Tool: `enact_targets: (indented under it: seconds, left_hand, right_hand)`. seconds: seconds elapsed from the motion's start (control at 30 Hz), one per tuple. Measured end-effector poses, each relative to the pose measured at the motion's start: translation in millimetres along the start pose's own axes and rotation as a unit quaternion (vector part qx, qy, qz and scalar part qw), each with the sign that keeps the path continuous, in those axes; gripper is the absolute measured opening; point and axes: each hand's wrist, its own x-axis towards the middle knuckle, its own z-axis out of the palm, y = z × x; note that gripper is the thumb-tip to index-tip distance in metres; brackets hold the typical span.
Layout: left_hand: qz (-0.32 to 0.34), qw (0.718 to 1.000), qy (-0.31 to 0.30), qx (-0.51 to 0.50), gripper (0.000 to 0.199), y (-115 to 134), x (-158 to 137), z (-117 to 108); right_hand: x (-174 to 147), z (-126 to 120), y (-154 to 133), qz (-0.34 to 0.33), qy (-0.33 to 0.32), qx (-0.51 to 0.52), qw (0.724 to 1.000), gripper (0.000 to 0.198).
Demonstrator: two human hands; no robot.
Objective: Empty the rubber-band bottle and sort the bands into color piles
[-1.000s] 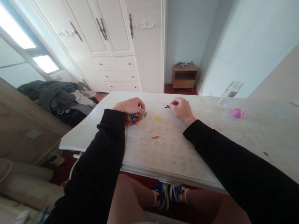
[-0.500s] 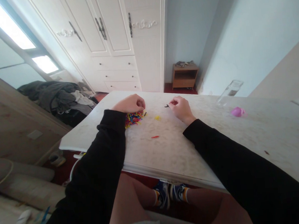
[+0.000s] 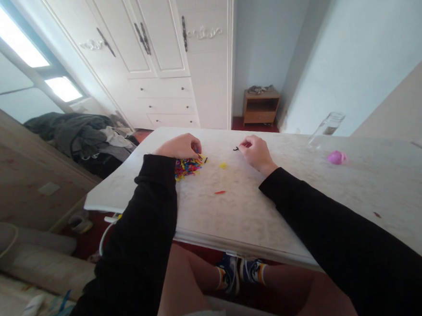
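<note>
A pile of small, thin, many-coloured pieces [image 3: 188, 168], perhaps little rubber bands, lies on the white table. Just over its far edge is my left hand [image 3: 185, 145], thumb and finger pinched, with a small dark piece [image 3: 200, 156] at the fingertips. To the right, my right hand [image 3: 256, 151] rests low at the tabletop, its fingers pinched by a small black strip [image 3: 236, 149] that sticks out to the left. Between the hands sits a small yellow clump [image 3: 223, 166]. Nearer to me lies a thin red piece [image 3: 219, 192].
A clear glass bottle [image 3: 326, 130] leans at the table's far right, with a purple balloon-like object [image 3: 336, 157] beside it. A small brown bit [image 3: 377, 214] lies on the right of the white table [image 3: 215, 215]. A white wardrobe [image 3: 160, 46] stands beyond.
My left hand has shifted slightly left and up, and a dark piece now shows at its fingertips. The right hand holds nearly still with the black strip.
</note>
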Motion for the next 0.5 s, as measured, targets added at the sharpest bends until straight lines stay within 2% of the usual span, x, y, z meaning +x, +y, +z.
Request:
enact_targets:
  seconds: [0.3,0.4,0.5]
  left_hand:
    - [0.019,0.998,0.058,0.012,0.020,6.4,-1.1,-0.9]
    - [0.042,0.997,0.067,-0.015,0.016,6.7,1.0,1.2]
    - [0.090,0.989,0.082,-0.085,0.014,8.8,6.9,8.6]
  right_hand:
    - [0.0,0.3,-0.9,-0.002,0.000,-0.002,1.000,0.016]
    - [0.2,-0.5,-1.5,-0.002,0.002,-0.001,1.000,0.016]
    - [-1.1,-2.2,-6.5,-0.006,0.007,0.014,1.000,0.014]
